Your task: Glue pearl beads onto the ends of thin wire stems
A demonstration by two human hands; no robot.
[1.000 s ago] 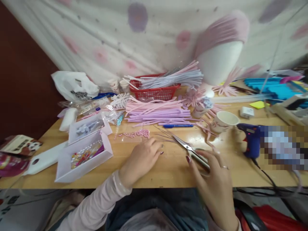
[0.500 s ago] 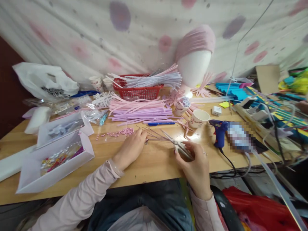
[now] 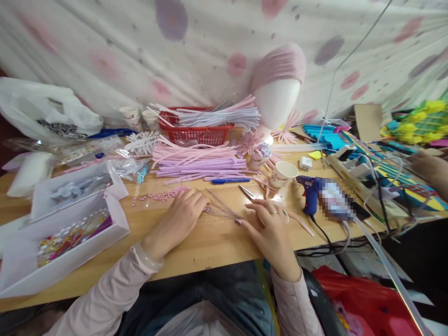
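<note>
A loose bundle of thin wires [image 3: 222, 211] stretches across the bare tabletop between my two hands. My left hand [image 3: 177, 219] lies low on the table with its fingers closed on the left part of the bundle. At the bundle's right end, the thumb of my right hand [image 3: 271, 231] touches the wires, its index finger held apart from the thumb. A pair of scissors [image 3: 248, 192] rests on the table just beyond my right hand, blades pointing left; the hand hides most of the rest. Pink beads [image 3: 168, 193] are scattered beyond my left hand.
Pink and purple fuzzy stems [image 3: 199, 165], a blue pen [image 3: 230, 181] and a red basket [image 3: 199, 135] sit behind. On the right are a paper cup [image 3: 284, 173], a glue gun [image 3: 311, 193] and another person's hand [image 3: 432, 168]. White boxes [image 3: 66, 252] stand left.
My right hand has let go of the scissors, which now lie on the table, and has moved left to the wires. The view has shifted slightly to the right.
</note>
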